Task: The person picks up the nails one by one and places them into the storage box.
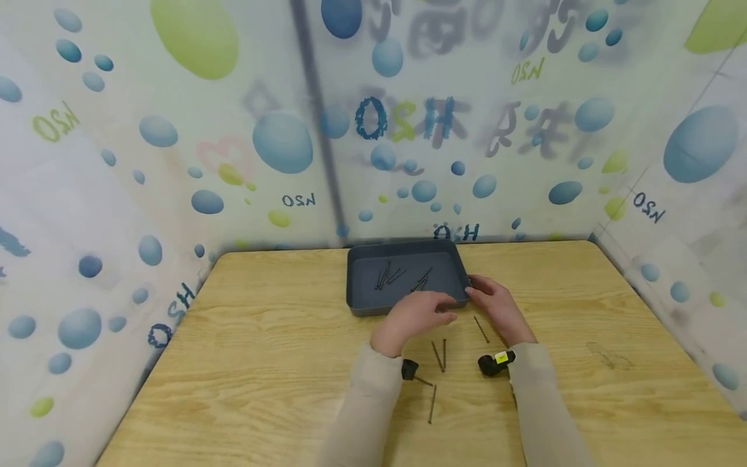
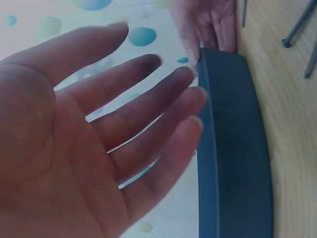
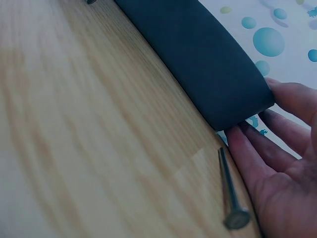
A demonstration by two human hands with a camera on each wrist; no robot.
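Back wall (image 1: 362, 181): large blue-and-green "H2O" (image 1: 404, 119), mirrored; smaller mirrored repeats. Left wall (image 1: 58, 168) and right wall (image 1: 677, 259): same wording, mirrored. Grey characters (image 1: 440, 32), back wall: blurred, illegible. Yellow label (image 1: 502, 357), wrist camera (image 1: 487, 366): print too small.

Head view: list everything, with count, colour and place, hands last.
Tray: one, dark grey, far on the table
Nails in tray: several, count unclear, dark
Loose nails: five visible, dark, in front of tray
Table: one, light wood, under the tray
Walls: three, white, blue and green spots, around table
Wrist cameras: two, black, one by each hand
Sleeves: two, beige, bottom of picture
Left hand: one, bare, by tray's near side
Right hand: one, bare, holding tray's near-right corner
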